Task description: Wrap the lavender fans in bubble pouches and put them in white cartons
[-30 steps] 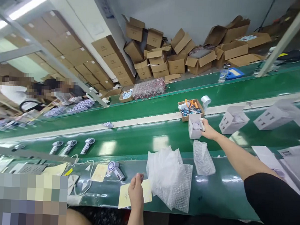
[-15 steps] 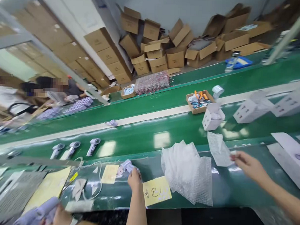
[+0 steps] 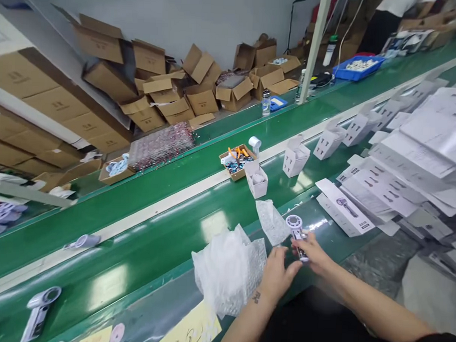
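Note:
My right hand (image 3: 313,253) is closed around the handle of a lilac-and-white handheld fan (image 3: 296,235), its round head pointing away from me. Just left of it, my left hand (image 3: 278,273) has its thumb spread from its fingers, and holds nothing that I can see. Its fingertips are at the near edge of a small bubble-wrap bag (image 3: 271,221); whether they touch it is unclear. Left of that hand, a pile of bubble-wrap bags (image 3: 227,272) lies on the bench, partly over a yellow handwritten sheet (image 3: 191,330).
Flat printed cartons (image 3: 393,183) are heaped at right. Open white boxes (image 3: 296,159) stand along the green belt (image 3: 173,214), near a cardboard tray of tools (image 3: 236,164). Another fan (image 3: 40,311) lies at lower left. A post (image 3: 314,48) rises beyond the belt.
The view has swung right. The fan has passed from my left hand to my right, which has let go of the bubble-wrap bag. My left hand has moved beside that bag.

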A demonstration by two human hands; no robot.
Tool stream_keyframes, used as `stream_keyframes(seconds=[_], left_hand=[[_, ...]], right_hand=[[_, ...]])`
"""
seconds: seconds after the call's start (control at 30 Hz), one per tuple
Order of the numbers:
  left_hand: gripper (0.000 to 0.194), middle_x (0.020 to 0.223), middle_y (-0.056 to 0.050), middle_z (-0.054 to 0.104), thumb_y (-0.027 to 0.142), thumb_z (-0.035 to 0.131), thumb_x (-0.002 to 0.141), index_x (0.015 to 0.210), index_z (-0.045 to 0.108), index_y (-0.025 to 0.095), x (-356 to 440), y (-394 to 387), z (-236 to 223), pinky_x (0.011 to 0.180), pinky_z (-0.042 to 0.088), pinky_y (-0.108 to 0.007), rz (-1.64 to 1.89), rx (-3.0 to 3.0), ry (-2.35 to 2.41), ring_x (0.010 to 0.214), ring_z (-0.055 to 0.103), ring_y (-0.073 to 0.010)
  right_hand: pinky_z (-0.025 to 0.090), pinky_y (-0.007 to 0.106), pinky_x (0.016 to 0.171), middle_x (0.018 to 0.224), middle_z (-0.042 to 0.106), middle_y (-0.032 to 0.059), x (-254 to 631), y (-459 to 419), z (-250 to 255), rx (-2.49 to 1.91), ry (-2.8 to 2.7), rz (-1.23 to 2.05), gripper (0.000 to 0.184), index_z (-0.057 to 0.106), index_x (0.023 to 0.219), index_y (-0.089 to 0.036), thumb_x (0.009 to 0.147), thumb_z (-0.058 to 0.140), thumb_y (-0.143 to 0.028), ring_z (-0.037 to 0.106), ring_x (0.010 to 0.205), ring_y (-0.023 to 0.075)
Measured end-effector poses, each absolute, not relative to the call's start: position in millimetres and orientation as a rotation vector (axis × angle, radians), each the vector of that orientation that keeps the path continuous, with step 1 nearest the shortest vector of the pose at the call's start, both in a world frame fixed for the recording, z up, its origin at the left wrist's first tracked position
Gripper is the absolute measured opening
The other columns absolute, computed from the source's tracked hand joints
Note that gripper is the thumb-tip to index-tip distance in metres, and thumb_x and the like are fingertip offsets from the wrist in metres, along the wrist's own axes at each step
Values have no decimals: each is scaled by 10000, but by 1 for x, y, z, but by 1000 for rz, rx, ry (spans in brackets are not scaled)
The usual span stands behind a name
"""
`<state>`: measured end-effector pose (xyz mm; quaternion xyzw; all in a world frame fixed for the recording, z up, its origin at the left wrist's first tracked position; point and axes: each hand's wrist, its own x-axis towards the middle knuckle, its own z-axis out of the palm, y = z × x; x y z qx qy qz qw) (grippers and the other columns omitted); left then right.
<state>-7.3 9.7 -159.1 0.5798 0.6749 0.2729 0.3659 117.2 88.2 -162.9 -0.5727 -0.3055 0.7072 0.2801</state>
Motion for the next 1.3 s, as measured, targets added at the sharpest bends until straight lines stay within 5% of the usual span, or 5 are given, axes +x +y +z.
stream_keyframes(seconds=[0.2,0.37,0.7,0.93,1.3], left_hand=[[172,999,-187,607,106,510,793,906,639,118,-6,82,-204,909,390,-428,370,1446,2018,1053,529,-305],[284,957,-143,673,222,396,882,926,666,146,-4,88,-200,868,423,-377,509,1324,1977,947,600,-251],[207,761,-11,689,299,526,803,817,704,193,5,72,-163,676,430,-262,914,919,1574,701,578,-157],[179,701,-7,609,298,502,834,790,623,173,6,39,-152,665,423,-270,1091,1005,1852,681,549,-152],[192,729,-71,582,139,403,879,840,588,172,27,-6,-144,652,424,-308,833,2128,1903,715,540,-201]], right_hand=[[551,290,635,963,650,62,211,131,-151,-1382,-606,2159,266,493,969,-220,717,573,-189,655,796,172],[505,243,541,759,624,17,226,134,-153,-1289,-751,2354,234,518,923,-202,761,648,-310,634,694,150],[519,287,603,905,650,46,211,138,-149,-810,-828,2841,933,168,1413,-266,665,725,-224,671,755,193],[511,275,494,835,616,16,199,123,-144,-1121,-902,2678,545,485,1128,-188,616,672,-192,665,623,185],[522,288,507,700,638,6,184,65,-123,-1377,-703,2320,338,430,994,-200,713,619,-200,662,594,188]])
